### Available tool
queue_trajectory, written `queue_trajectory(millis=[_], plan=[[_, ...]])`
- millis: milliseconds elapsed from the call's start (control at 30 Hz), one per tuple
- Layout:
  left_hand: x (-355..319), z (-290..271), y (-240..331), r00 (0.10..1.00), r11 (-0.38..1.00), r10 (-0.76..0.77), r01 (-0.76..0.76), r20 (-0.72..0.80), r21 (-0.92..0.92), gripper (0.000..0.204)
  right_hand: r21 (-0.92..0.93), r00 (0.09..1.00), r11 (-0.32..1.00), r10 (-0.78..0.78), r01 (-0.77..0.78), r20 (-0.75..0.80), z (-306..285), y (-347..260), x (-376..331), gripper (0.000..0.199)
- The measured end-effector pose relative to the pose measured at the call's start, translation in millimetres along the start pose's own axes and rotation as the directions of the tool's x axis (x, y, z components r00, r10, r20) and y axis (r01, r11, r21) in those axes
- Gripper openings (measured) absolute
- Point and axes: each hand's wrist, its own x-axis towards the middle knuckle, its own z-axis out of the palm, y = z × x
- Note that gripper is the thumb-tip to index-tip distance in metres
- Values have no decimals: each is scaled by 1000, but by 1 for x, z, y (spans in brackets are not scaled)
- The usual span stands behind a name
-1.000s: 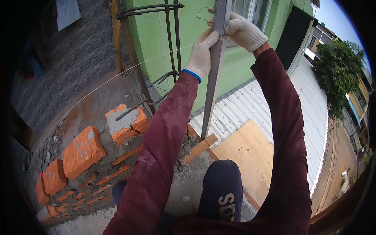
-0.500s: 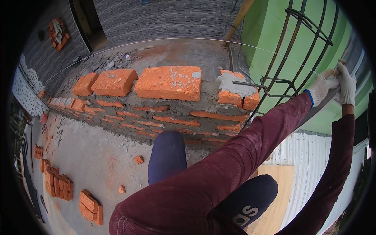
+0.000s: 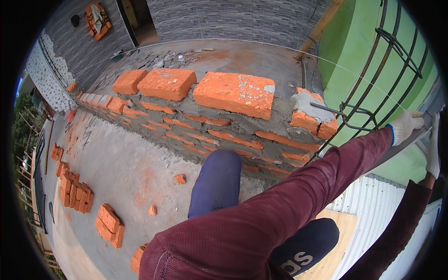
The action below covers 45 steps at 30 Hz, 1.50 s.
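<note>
At the far right, my left hand (image 3: 407, 127), in a white glove with a blue cuff, is closed on a thin white string (image 3: 355, 73). The string runs taut from there across the view to the far left. A long grey bar (image 3: 396, 150) lies along this hand. Close beside it is my gloved right hand (image 3: 433, 147), upright at the dark rim of the picture; its fingers are mostly hidden. Below the string stands a low brick wall (image 3: 186, 128) with grey mortar. Several orange bricks sit along its top, the largest brick (image 3: 234, 94) near the middle.
A rebar cage (image 3: 389, 65) rises at the wall's right end, and a bent rod (image 3: 326, 108) lies over the end brick. Stacked bricks (image 3: 74, 191) and more bricks (image 3: 109, 225) are on the concrete floor at left. A green wall (image 3: 347, 51) stands behind the cage.
The view has swung left, so the wall and both hands appear farther right. My right hand has come lower beside the left, which still has the string.
</note>
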Motion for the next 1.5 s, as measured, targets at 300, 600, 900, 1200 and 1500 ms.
queue_trajectory(millis=[300, 600, 900, 1200, 1500], plan=[[-14, -9, 26, 996, 997, -51, 55, 72, -58, 40, 922, 926, 377, 372, -94, -58, 64, -21, -14, 32], [-9, -19, 19, 994, 989, -107, 104, 21, 104, 44, 926, 921, 243, 334, -288, 199, 68, -56, -2, 45], [-13, -15, 12, 988, 976, -139, 147, -62, 159, 51, 612, 919, 753, 381, -243, -104, 56, -61, -2, 42], [-84, -5, 39, 985, 837, 37, 62, -170, 544, 64, 611, 989, 780, 145, -136, 36, 12, -59, -15, 49], [-224, -10, 122, 724, 639, -553, 51, 412, 767, 25, -314, 787, 815, -566, 488, -246, 31, -143, -109, 27]])
